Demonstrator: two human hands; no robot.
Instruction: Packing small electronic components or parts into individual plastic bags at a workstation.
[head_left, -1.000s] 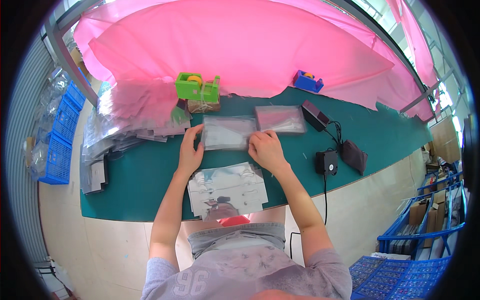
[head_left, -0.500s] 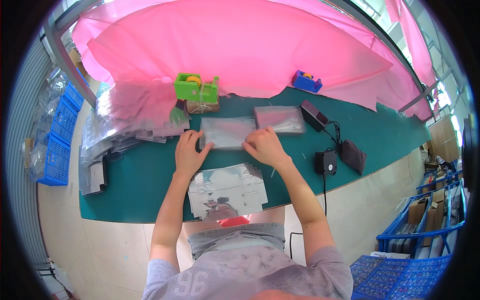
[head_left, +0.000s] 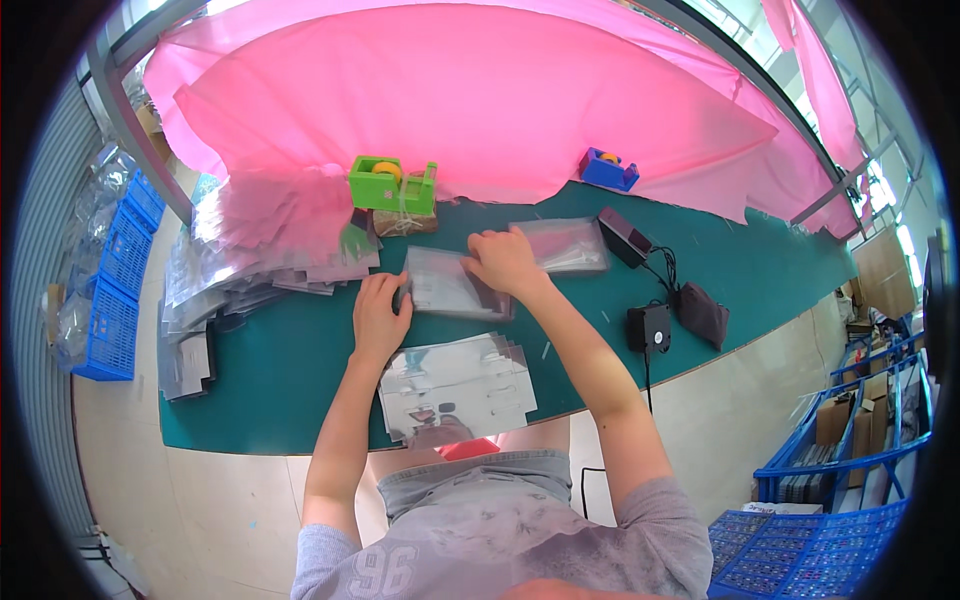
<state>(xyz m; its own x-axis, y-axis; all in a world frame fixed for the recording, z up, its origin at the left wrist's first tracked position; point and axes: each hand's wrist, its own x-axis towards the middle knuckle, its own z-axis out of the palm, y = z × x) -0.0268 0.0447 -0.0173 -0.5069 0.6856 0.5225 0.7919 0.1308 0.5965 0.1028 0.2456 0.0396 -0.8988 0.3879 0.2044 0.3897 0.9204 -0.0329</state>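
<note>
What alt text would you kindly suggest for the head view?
A person's left hand is at the left edge, and right hand over the far right corner, of a stack of clear plastic on a green table. Shiny sheets lie at its near edge; a green tape dispenser and a blue one stand by pink cloth.

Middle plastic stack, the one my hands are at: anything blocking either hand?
Nothing visible: the left hand is at the left edge of the plastic stack, and the right hand is over its upper right corner.

Left hand rests at left edge of clear, rectangular plastic stack on green desk; right hand overlaps upper right corner.
</note>
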